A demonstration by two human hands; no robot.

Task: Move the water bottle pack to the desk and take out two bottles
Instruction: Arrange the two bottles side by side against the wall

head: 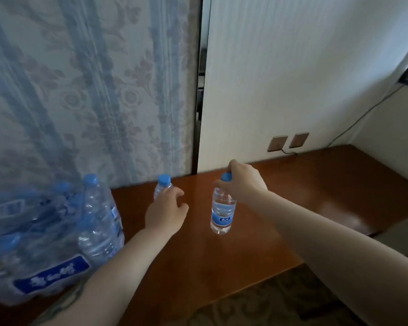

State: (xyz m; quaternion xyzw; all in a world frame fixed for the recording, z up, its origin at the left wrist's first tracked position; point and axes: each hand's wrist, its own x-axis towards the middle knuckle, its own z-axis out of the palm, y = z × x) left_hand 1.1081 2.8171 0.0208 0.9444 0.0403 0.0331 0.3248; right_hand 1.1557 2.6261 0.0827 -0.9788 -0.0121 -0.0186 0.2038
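Observation:
The plastic-wrapped water bottle pack (43, 231) lies on the left end of the brown wooden desk (304, 196). A clear bottle with a blue cap (222, 212) stands upright mid-desk; my right hand (243, 182) grips it around the cap and neck. A second blue-capped bottle (163, 183) stands further back and left, mostly hidden behind my left hand (166, 212). That hand is curled around the bottle's body with fingers spread; whether it is touching the bottle I cannot tell.
A patterned curtain (80, 90) hangs behind the desk's left part. White wall with two sockets (287, 142) and a black cable (363, 114) is at the back right. Patterned carpet (269, 307) lies below the desk's front edge.

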